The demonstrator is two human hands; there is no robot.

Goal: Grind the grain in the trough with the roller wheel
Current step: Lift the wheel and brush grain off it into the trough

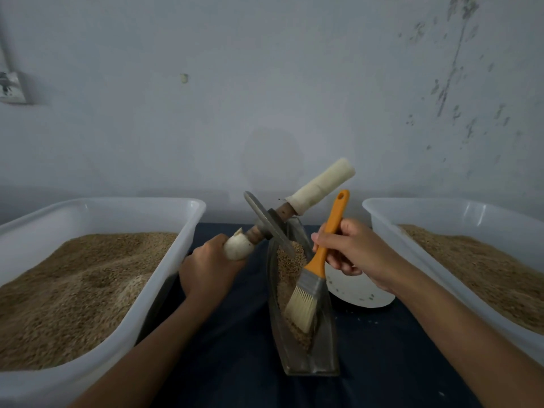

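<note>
Dim, flat light — soft shadows, slight blur, wide-angle bending at edges.

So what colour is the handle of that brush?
Orange, on the brush held by the right hand; head view.

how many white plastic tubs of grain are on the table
2: one tub at the left beside the left hand, one tub at the right edge, partly cut off. None appear hidden.

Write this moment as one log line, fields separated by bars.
left hand: grips tilted metal roller wheel | right hand: holds orange-handled brush, bristles in glass trough grain
</note>
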